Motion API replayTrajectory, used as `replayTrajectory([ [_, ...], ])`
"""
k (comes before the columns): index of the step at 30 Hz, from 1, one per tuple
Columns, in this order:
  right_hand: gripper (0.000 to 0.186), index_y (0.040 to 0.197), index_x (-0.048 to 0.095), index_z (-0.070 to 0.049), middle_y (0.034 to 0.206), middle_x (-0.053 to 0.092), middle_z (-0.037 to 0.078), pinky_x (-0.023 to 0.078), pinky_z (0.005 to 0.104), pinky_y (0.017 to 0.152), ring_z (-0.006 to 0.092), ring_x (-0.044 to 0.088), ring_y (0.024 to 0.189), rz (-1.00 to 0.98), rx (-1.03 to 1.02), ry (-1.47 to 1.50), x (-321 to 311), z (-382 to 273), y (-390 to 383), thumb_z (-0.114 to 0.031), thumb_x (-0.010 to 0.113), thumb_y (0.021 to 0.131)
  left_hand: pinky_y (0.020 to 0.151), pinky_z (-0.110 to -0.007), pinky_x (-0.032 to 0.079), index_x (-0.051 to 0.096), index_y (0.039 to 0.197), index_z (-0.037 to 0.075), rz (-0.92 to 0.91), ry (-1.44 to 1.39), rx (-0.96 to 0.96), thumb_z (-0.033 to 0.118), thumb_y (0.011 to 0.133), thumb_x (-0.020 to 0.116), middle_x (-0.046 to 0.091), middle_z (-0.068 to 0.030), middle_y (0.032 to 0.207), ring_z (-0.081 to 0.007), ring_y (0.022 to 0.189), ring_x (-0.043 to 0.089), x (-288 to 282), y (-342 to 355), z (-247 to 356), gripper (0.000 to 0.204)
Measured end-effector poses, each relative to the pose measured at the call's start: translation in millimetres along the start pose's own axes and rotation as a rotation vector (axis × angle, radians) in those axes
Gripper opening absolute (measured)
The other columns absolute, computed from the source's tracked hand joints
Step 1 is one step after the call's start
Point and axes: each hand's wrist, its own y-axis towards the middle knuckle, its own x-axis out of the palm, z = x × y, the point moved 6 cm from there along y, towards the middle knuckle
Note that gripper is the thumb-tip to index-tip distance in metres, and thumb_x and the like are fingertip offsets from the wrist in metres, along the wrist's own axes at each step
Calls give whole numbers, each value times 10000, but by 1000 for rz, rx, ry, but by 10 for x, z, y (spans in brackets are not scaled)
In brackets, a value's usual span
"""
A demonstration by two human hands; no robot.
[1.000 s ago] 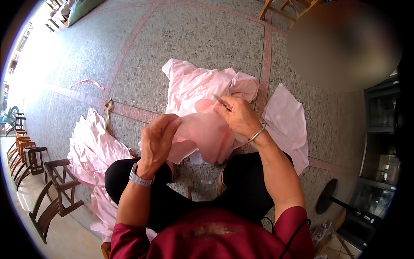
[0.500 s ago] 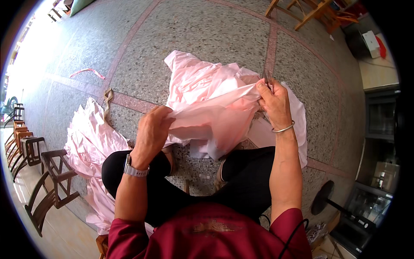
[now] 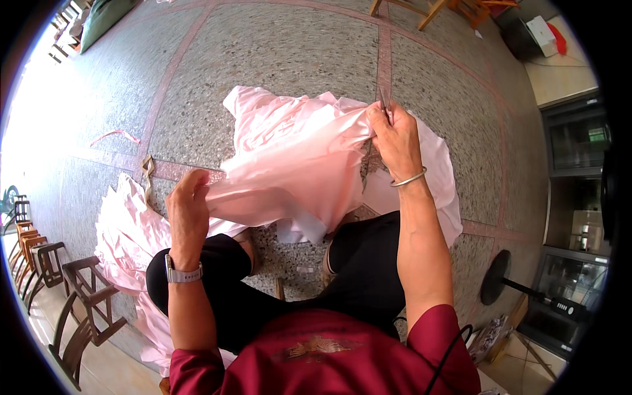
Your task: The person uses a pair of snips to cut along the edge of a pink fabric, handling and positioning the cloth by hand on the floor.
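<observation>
A thin pale pink cloth (image 3: pixel 289 168) stretches between my hands above the floor, its lower folds hanging between my knees. My left hand (image 3: pixel 187 214), with a watch on its wrist, is closed at the cloth's left edge. At the upper right corner my right hand (image 3: pixel 398 141) pinches the cloth. A pointed metal tool (image 3: pixel 384 102), like small scissors, sticks up from that same hand; its handles are hidden in the palm. More pale pink cloth (image 3: pixel 441 181) lies beyond the right forearm.
Another crumpled pink cloth heap (image 3: pixel 128 230) lies by my left knee, near a beige strip (image 3: pixel 148 171) and a thin pink strip (image 3: pixel 117 135). Dark wooden stools (image 3: pixel 92 296) stand at left. A round dark stand base (image 3: pixel 495 276) and glass-fronted cabinets (image 3: pixel 573 289) are at right.
My left hand has moved left and toward me, and my right hand up and slightly left. Between them the cloth is spread wider. The whole view has shifted a little.
</observation>
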Motion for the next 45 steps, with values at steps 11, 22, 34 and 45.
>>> replayTrajectory([
  [11, 194, 857, 609, 5, 659, 625, 29, 461, 274, 563, 101, 564, 593, -91, -41, 214, 227, -237, -88, -156, 574, 960, 849, -430, 485, 660, 1039, -24, -333, 137, 101, -50, 800, 552, 641, -190, 1012, -383, 985, 613, 206, -125, -16, 264],
  [22, 189, 871, 604, 19, 653, 583, 44, 438, 289, 580, 108, 535, 606, -314, -46, 332, 453, -421, -203, -148, 566, 949, 793, -410, 495, 598, 1036, 7, -555, -204, 331, 176, 797, 764, 645, -186, 983, -350, 920, 631, 1329, -148, 722, 336],
  [34, 200, 926, 627, 13, 697, 601, 34, 427, 271, 535, 74, 523, 596, -599, -131, 154, 1009, -601, -618, -185, 616, 956, 470, -388, 407, 566, 623, -2, -924, -428, 822, 291, 901, 609, 506, -158, 546, -228, 476, 543, 1634, -929, 604, 406],
  [45, 174, 1088, 635, -71, 898, 686, 9, 242, 160, 410, -56, 340, 509, -349, 18, 546, 295, -235, -228, -195, 610, 969, 775, -265, 587, 630, 1210, 46, -552, -1143, -384, 210, 978, 588, 681, -77, 1084, -128, 915, 670, 570, -67, 493, 287],
])
